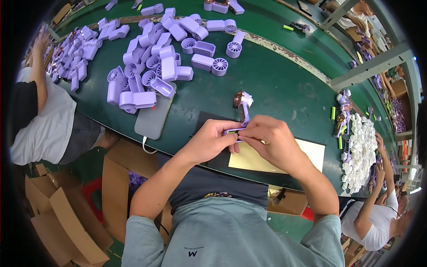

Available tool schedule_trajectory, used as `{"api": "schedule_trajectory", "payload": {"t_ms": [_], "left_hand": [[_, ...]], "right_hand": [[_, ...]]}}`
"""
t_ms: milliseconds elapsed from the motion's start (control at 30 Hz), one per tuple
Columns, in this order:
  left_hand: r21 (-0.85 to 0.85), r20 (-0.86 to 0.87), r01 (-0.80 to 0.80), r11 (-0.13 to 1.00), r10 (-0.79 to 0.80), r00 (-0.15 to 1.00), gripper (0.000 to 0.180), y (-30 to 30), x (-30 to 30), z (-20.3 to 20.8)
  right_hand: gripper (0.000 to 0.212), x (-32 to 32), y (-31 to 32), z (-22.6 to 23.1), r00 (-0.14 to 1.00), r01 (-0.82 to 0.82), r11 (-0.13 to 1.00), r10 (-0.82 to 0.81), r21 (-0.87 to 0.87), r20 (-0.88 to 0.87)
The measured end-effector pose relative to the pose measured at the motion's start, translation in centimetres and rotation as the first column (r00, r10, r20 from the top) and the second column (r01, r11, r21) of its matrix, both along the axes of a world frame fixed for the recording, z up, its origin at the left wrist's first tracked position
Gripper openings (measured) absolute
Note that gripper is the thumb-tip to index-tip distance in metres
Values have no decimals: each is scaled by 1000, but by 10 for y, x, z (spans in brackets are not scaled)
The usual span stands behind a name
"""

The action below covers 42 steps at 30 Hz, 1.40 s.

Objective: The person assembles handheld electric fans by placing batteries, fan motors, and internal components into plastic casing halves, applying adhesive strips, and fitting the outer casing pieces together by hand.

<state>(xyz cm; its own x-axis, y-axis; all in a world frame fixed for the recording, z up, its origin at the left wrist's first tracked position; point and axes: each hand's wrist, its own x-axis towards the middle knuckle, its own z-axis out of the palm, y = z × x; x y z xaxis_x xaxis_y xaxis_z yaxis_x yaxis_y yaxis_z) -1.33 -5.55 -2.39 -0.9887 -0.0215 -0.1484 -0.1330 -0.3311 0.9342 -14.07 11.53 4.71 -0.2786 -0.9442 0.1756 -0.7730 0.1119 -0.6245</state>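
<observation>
My left hand (208, 139) grips a purple plastic fan housing (243, 116) by its handle, fingers closed round the near end. My right hand (272, 137) is pinched against the same handle from the other side. A bit of bright green shows inside the handle between my fingertips, probably a battery, mostly hidden. At its far end the housing carries a round head (242, 99) with a coppery face and white material beside it. Beneath my hands lie a dark mat (203, 119) and a pale yellow sheet (309, 155).
Purple housings (168, 69) are heaped at the far left, partly over a grey flat device (153, 118) with a white cable (147, 147). White parts (358, 153) and green batteries (333, 113) lie right. Co-workers sit either side; cardboard boxes (73, 222) stand below. A metal post (371, 66) rises right.
</observation>
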Motion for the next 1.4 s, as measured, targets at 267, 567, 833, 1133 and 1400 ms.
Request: {"api": "schedule_trajectory", "payload": {"t_ms": [267, 567, 833, 1133, 1400], "left_hand": [[170, 73, -16, 985, 4, 997, 34, -1, -1, 9], [544, 42, 106, 832, -153, 987, 26, 13, 11, 48], [404, 180, 129, 906, -217, 960, 40, 15, 18, 76], [161, 213, -15, 987, -20, 977, 31, 26, 14, 35], [97, -59, -170, 981, 176, 983, 44, 49, 22, 39]], "right_hand": [[25, -19, 33, 6, 929, 363, 896, -327, -254, 175], [59, -13, 34, -25, 425, 238, 971, -91, -14, 901], [42, -24, 50, -22, 280, 165, 986, -22, -26, 960], [39, 0, 62, 29, 807, 246, 961, -132, -125, 575], [30, -6, 63, 12, 867, 153, 962, -20, -228, 498]]}}
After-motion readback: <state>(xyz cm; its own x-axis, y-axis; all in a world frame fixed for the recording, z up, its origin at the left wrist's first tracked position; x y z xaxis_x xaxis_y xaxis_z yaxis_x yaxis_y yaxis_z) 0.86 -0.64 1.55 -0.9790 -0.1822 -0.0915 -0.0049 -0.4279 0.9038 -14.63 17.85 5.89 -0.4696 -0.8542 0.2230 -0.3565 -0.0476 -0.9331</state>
